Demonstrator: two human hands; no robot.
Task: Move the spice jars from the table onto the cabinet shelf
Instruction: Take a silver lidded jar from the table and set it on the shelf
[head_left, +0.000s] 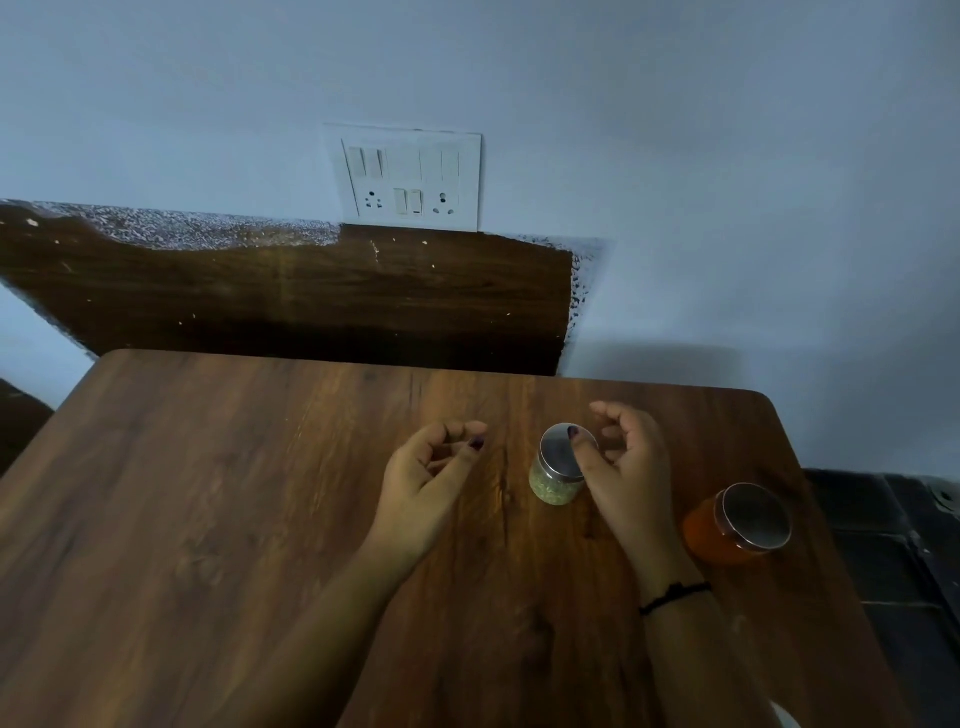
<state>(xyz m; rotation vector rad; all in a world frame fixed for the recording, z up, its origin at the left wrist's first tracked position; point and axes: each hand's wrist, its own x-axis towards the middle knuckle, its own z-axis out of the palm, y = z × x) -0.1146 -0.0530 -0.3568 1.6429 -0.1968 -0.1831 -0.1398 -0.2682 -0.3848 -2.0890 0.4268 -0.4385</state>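
Green-herb jar stands upright mid-table. Orange jar stands near the right edge, well apart. Both are small clear glass cylinders with smooth steel lids. Judged light, rigid, breakable and slightly slick, best taken round the glass body (lid fit unknown). Right hand: thumb touches the green jar's lid rim, fingers loosely curled, not wrapped round. Left hand: loosely curled, holds nothing.

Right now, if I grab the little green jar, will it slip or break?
The green jar looks like clear glass, so it would probably break if dropped. Its shiny metal lid may be slippery; hold the sides. It is smaller than the right hand and holds dry flakes, so probably light.
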